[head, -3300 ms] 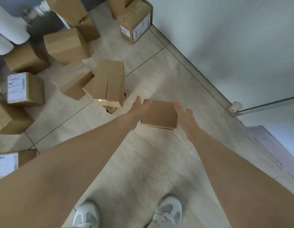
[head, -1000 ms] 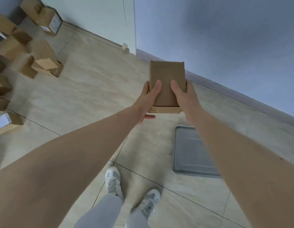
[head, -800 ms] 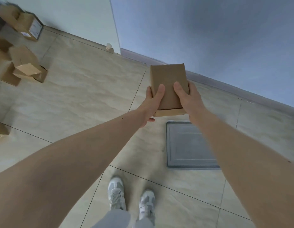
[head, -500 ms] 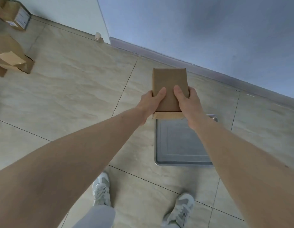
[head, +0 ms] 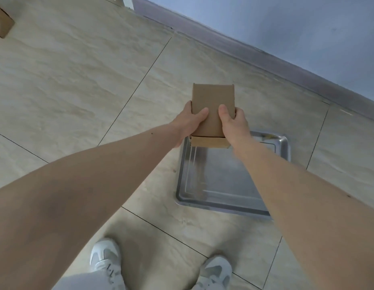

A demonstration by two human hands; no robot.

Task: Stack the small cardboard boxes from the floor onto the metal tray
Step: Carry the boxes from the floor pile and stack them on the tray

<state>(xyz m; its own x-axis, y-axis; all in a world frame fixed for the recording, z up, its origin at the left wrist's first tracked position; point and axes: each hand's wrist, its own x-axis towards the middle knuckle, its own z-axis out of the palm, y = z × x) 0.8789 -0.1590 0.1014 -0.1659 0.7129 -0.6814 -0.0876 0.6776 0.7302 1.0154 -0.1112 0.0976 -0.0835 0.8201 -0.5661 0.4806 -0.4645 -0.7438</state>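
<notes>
A small flat brown cardboard box (head: 212, 103) is held in the air with both hands. My left hand (head: 188, 124) grips its left side, thumb on top. My right hand (head: 234, 125) grips its right side, thumb on top as well. The box hovers above the far edge of a shiny metal tray (head: 219, 176) that lies on the tiled floor. Nothing lies in the tray. My right forearm covers the tray's right side.
Another cardboard box (head: 1, 26) shows at the top left edge. A blue-grey wall with a skirting board (head: 265, 61) runs diagonally behind the tray. My two white shoes (head: 105, 262) stand on the tiles just before the tray.
I lifted the box from the floor pile, turned right and carried it to the tray. In the last second the tray has come nearer and the pile has slid out of view.
</notes>
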